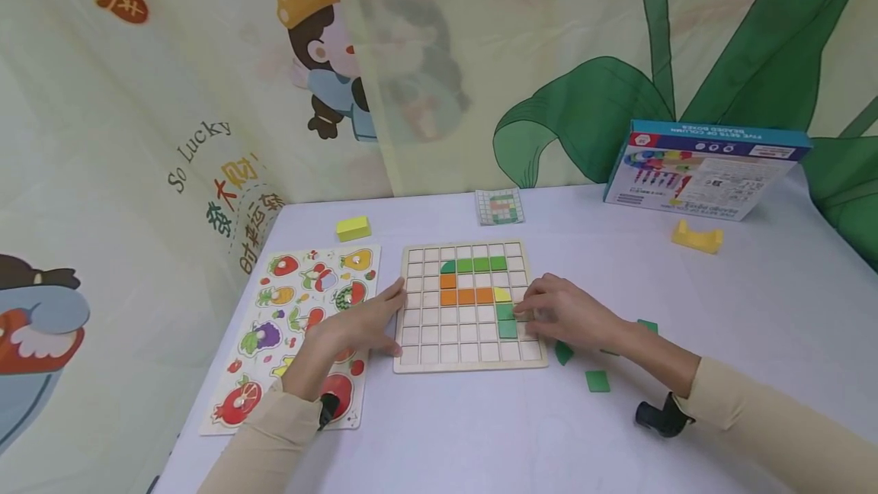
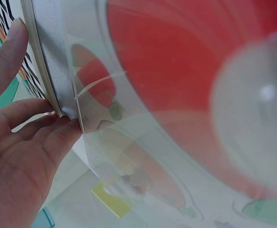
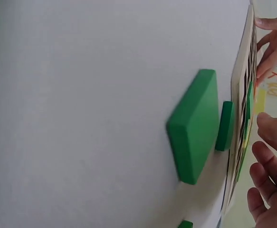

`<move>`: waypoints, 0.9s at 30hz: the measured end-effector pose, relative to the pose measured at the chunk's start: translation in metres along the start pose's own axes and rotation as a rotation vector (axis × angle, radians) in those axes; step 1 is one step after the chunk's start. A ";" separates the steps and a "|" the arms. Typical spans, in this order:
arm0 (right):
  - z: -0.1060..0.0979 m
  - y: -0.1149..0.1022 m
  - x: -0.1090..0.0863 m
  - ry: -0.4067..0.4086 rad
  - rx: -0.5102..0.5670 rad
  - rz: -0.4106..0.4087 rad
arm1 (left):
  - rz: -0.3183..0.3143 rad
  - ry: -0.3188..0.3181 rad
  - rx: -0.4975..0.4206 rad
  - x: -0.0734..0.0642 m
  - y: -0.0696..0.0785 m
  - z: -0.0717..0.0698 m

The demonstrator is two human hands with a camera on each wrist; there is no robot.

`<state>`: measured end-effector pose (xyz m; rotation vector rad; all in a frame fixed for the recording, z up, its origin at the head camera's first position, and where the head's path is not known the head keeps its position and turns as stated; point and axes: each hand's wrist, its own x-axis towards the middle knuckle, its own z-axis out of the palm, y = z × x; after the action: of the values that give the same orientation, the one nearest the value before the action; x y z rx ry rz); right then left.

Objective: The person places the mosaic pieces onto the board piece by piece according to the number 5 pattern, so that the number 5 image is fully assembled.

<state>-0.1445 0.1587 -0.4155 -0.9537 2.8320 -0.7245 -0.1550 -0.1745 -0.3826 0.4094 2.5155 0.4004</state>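
A wooden grid board (image 1: 425, 357) lies flat on the table. In its cells sit green tiles (image 1: 481, 264), orange tiles (image 1: 466, 296), a yellow curved-edge tile (image 1: 502, 295) and darker green squares (image 1: 507, 329). My left hand (image 1: 357, 326) rests along the board's left edge, fingers and thumb spread; the left wrist view shows its fingertips (image 2: 64, 121) at the side of the board. Over the right edge hovers my right hand (image 1: 565, 312), its fingertips beside the darker green squares. The right wrist view shows the right thumb (image 3: 273, 130) apart from the loosely bent fingers, nothing between them.
Right of the board lie a green curved-edge tile (image 1: 564, 353) and green squares (image 1: 597, 381). A fruit puzzle board (image 1: 257, 360) is at left, a yellow block (image 1: 353, 229) behind it. Farther back are a pattern card (image 1: 499, 207), a box (image 1: 706, 170) and a yellow holder (image 1: 696, 237).
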 end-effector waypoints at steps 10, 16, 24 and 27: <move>0.012 -0.007 0.001 -0.003 -0.054 -0.076 | 0.000 -0.003 -0.010 -0.001 0.000 0.000; 0.001 -0.004 -0.001 -0.059 -0.009 -0.023 | -0.003 -0.005 -0.004 -0.001 0.000 0.000; -0.028 0.017 -0.017 -0.252 0.023 0.031 | -0.004 -0.008 -0.010 -0.001 0.000 0.000; -0.033 0.022 -0.026 -0.321 0.052 0.036 | -0.003 -0.008 -0.009 -0.001 0.000 0.000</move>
<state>-0.1429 0.2026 -0.3987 -0.9158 2.5330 -0.5782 -0.1547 -0.1751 -0.3824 0.4033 2.5052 0.4078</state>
